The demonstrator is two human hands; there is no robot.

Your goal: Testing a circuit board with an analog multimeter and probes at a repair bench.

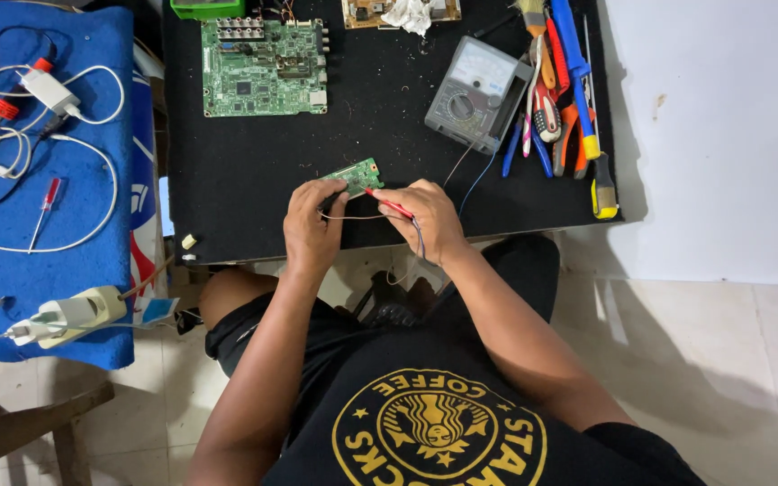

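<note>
Left hand (312,229) lay palm-down at the near edge of the black mat (227,180), fingers curled, fingertips pinching the near corner of a small green board (354,175). Forearm ran straight back toward the body, elbow bent close to the knee. Right hand (429,219) sat just beside it, knuckles up, fingers closed around a red probe (391,205) whose tip met the board's right edge; a thin wire looped between the two hands. Right forearm angled in from the lower right. Board rested flat on the mat, tilted, near the front edge. Well apart at the back lay a large green board (263,67); a grey meter (477,93) sat to the right, with a cluster of hand tools (565,99) beside it. Blue cloth (92,270) with white cables lay left.
</note>
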